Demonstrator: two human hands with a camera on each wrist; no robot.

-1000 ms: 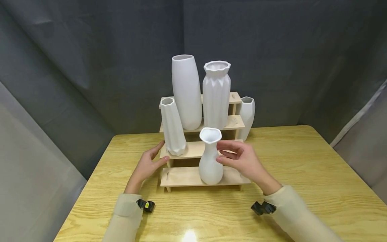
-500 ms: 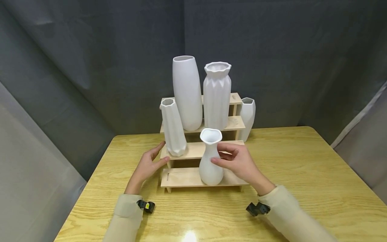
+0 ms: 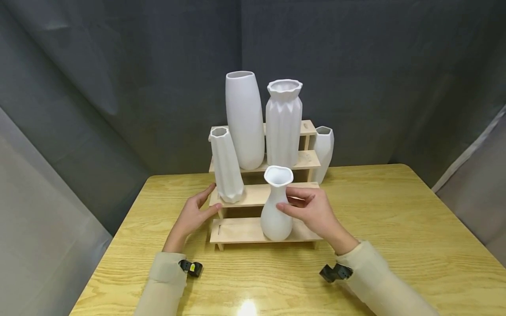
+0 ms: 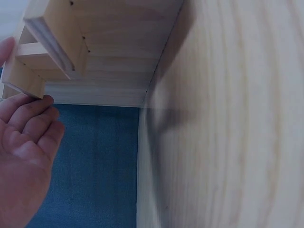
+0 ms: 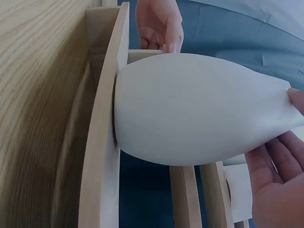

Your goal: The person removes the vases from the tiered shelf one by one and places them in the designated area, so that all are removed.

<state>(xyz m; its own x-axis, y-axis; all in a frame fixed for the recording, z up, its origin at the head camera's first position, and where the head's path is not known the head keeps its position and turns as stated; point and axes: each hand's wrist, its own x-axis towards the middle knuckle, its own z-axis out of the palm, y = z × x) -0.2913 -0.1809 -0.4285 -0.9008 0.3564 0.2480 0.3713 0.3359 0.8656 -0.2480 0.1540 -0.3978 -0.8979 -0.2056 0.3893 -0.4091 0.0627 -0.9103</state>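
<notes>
Pinching 1 of 5 white vases [image 3: 275, 210]: right hand [image 3: 316, 213]; left hand [image 3: 192, 216] flat vs stepped rack [image 3: 237, 231].

Cream long sleeves [image 3: 166, 281] cover both arms, with a small black wrist device [image 3: 335, 272] at each cuff.

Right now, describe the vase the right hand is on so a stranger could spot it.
On the stepped wooden rack, look at the lowest, front step. The small white vase stands there, its neck held by the right hand. Unlike its taller neighbours, it has a round belly and flared wavy rim.
</notes>
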